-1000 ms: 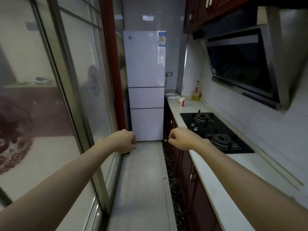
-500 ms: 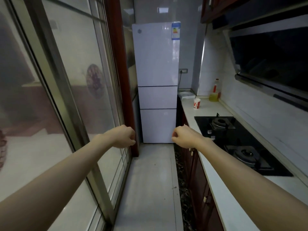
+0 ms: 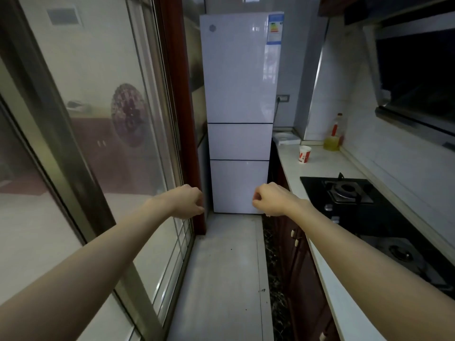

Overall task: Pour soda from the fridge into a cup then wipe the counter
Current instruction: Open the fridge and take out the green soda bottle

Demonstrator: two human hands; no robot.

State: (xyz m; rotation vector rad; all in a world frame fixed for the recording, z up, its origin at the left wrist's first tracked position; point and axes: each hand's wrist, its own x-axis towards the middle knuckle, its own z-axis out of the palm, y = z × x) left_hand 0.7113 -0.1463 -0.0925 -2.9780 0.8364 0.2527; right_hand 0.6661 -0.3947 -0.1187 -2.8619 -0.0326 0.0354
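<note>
Head view puts the sliding glass door [image 3: 98,143] along your left, leaving only a narrow aisle to walk. Your left hand [image 3: 187,201] is held out ahead, fingers curled in on nothing, well short of the white three-door fridge [image 3: 238,70] at the aisle's end. Its doors are all closed, so the soda is out of sight, presumably inside. Your right hand [image 3: 270,199] mirrors the left, curled and empty, likely raised ready for a door. Further right, the paper cup [image 3: 304,154] stands upright on the worktop [image 3: 320,168] near the fridge, handy for pouring, with an oil bottle [image 3: 333,136] behind it and the gas hob [image 3: 344,190] nearer you.
</note>
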